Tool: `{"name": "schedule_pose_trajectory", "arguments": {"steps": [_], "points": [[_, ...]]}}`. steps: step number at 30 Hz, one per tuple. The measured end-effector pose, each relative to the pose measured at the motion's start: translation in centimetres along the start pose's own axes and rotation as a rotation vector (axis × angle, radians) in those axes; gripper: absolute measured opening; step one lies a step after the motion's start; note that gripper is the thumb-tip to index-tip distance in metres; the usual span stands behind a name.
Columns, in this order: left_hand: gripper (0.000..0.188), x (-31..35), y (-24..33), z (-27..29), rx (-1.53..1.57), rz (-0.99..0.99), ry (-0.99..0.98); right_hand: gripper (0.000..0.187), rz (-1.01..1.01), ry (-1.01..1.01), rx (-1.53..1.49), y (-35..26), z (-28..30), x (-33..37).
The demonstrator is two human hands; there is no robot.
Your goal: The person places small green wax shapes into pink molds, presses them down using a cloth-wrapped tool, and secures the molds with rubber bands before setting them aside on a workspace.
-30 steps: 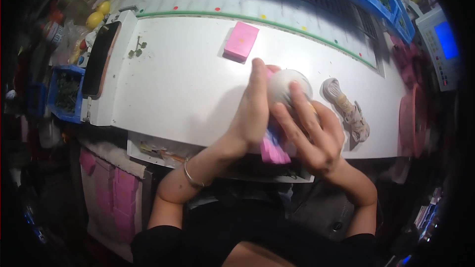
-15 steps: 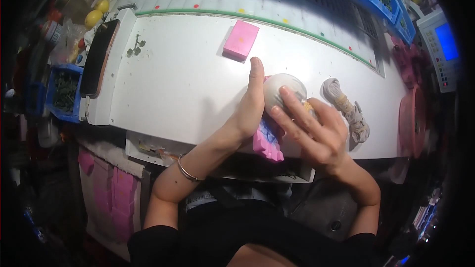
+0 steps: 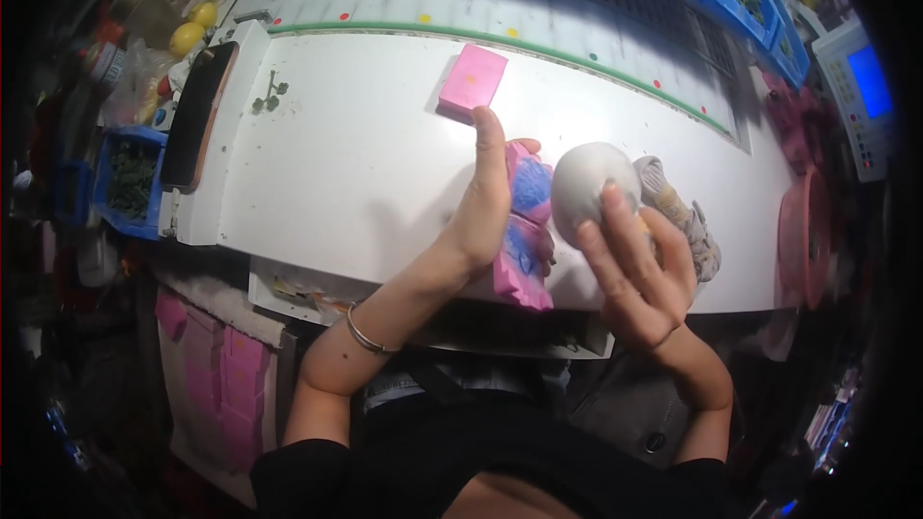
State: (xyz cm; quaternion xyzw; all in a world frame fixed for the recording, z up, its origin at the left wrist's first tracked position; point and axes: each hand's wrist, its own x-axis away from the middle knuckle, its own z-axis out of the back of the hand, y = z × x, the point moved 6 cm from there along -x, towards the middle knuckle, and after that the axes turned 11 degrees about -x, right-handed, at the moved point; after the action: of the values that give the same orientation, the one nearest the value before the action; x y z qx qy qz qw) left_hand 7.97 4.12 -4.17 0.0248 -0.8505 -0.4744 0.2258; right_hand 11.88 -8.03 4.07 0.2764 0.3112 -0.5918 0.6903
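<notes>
1. White table [image 3: 336, 163] stretches widest left of the pink block [image 3: 473, 79]
2. Nearer than the block, left hand [image 3: 487, 209] grasps a pink-and-blue piece [image 3: 530, 188], long axis toward the body, near end by the table's edge
3. Right hand [image 3: 646, 281] grips a pale ball [image 3: 591, 178], right of the block

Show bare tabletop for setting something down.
Largest: nearly bare white tabletop between phone, sprig and left hand. Smaller: between pink block and grey bundle, below the green strip. Crowded: around the right hand, pale ball and pink mould.
</notes>
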Motion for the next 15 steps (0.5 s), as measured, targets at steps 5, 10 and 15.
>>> {"name": "schedule_pose_trajectory", "arguments": {"steps": [5,10,15], "points": [[0.094,0.7,0.8,-0.7,-0.211,-0.153,0.149,0.042,-0.088,-0.151,-0.175,0.0,-0.5,-0.6],[0.084,0.8,0.6,-0.6,-0.188,-0.125,0.133,0.050,-0.289,-0.048,-0.353,2.3,0.8,-0.4],[0.066,0.7,0.5,-1.1,-0.309,-0.195,0.100,0.056,-0.281,-0.179,-0.299,0.5,-0.7,0.6]]}}
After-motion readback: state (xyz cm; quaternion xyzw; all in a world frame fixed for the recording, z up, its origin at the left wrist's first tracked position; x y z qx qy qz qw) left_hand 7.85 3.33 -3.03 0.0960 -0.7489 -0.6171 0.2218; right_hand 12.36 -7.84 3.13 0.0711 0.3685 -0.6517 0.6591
